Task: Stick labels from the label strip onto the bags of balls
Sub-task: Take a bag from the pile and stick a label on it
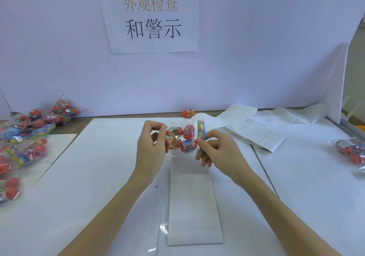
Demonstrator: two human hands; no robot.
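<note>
I hold a clear bag of red balls [182, 139] above the table's middle, between both hands. My left hand [152, 147] pinches the bag's left edge with thumb and fingers. My right hand [215, 149] pinches its right end, by the colourful header card. Under my hands the white label strip [192, 206] lies flat on the white table sheet, running toward me.
A heap of bagged balls [25, 137] fills the left side. One more bag [351, 151] lies at the right edge. A loose red ball [188, 113] sits by the white back wall. Used backing paper [256, 131] is piled at back right.
</note>
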